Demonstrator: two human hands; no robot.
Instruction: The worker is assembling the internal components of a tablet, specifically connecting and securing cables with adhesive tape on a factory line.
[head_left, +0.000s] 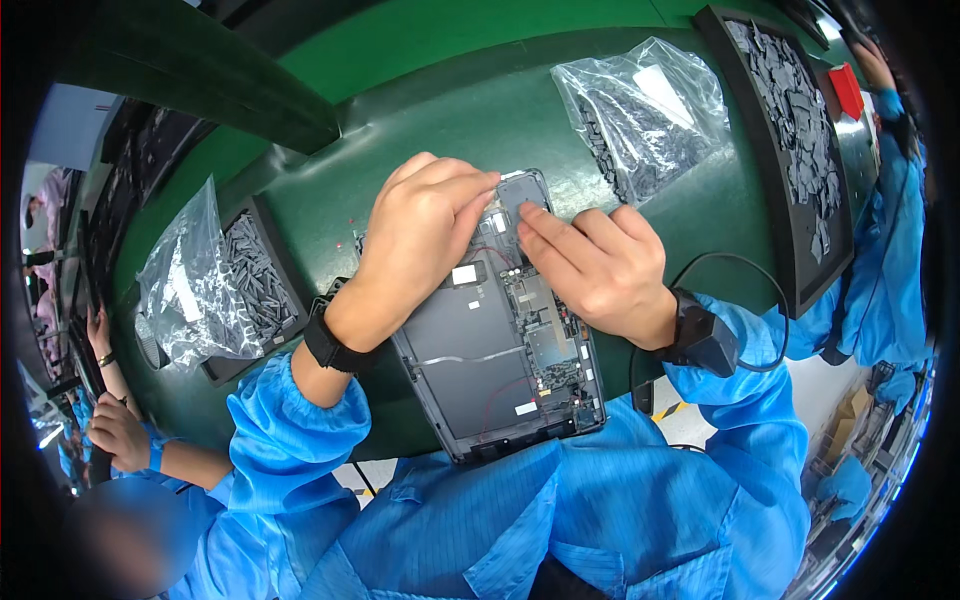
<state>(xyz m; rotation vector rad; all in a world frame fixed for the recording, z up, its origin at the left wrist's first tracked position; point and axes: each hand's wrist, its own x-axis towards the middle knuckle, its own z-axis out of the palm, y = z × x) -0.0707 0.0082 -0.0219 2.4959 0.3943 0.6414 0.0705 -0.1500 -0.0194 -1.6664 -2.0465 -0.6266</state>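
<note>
In front of me on the green bench lies an opened tablet housing (pixel 465 340), its near end at my body. A green-grey circuit board (pixel 545 330) runs along its right side, with thin red wires and a pale ribbon cable across the dark interior. My left hand (pixel 420 225) is over the far end, thumb and forefinger pinched at the far edge; what sits between them is too small to tell. My right hand (pixel 600 265) is closed, its fingertips pressed together on the dark panel at the far right corner; anything under them is hidden.
Left of the housing, a clear bag (pixel 190 285) lies against a black tray (pixel 275 265) of small dark parts. Far right are another clear bag (pixel 650 115) of parts and a long black tray (pixel 780 200). Co-workers' hands (pixel 120 430) show at left. A black cable (pixel 735 258) loops from my right wrist.
</note>
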